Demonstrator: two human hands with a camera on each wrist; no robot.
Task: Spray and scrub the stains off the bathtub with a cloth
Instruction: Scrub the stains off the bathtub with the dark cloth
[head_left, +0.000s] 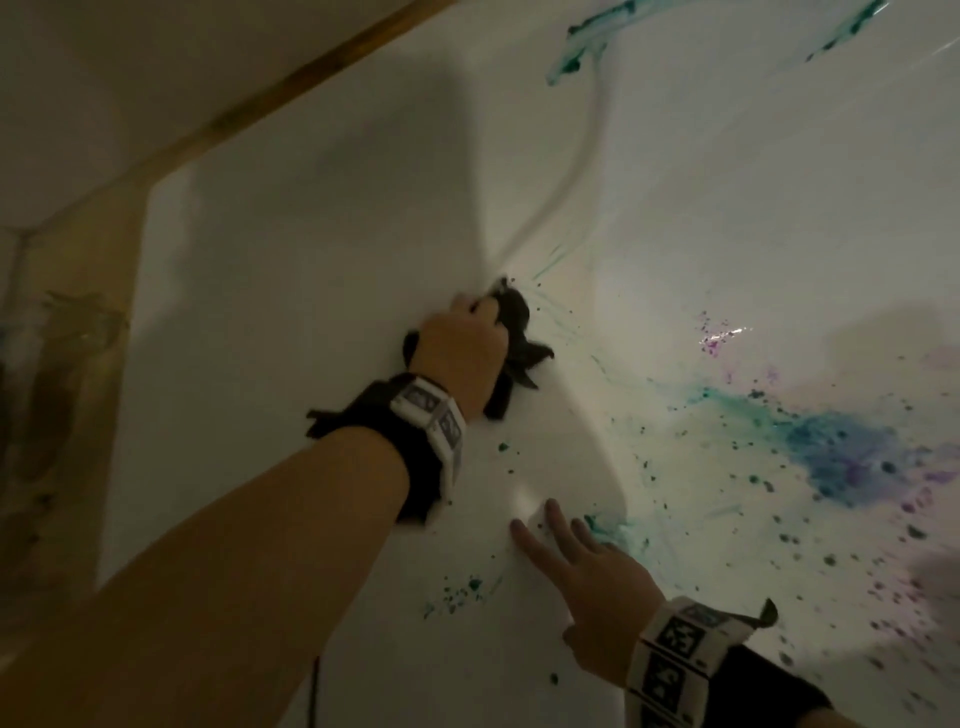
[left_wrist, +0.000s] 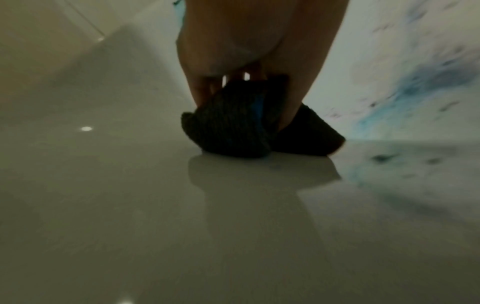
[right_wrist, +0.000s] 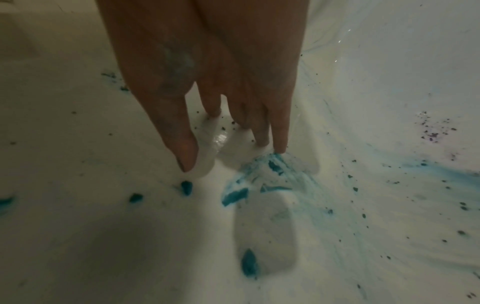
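The white bathtub (head_left: 322, 218) carries teal and purple stains (head_left: 841, 457) spread across its floor toward the right, teal streaks near its upper edge, and scattered dark specks along the curve where the wall meets the floor. The left hand (head_left: 462, 353) has its fingers curled round a bunched dark cloth (head_left: 519, 332), pressing it against the tub at that curve. The left wrist view shows what the head view does not: the cloth (left_wrist: 233, 127) has a ribbed weave with a blue patch in its folds, and its underside touches the glossy surface. The right hand (head_left: 587, 571) lies with fingers straight and spread on the tub wall, holding nothing. Only the right wrist view shows its fingertips (right_wrist: 280, 148) touching a smeared teal streak (right_wrist: 259, 185), with teal clumps nearby.
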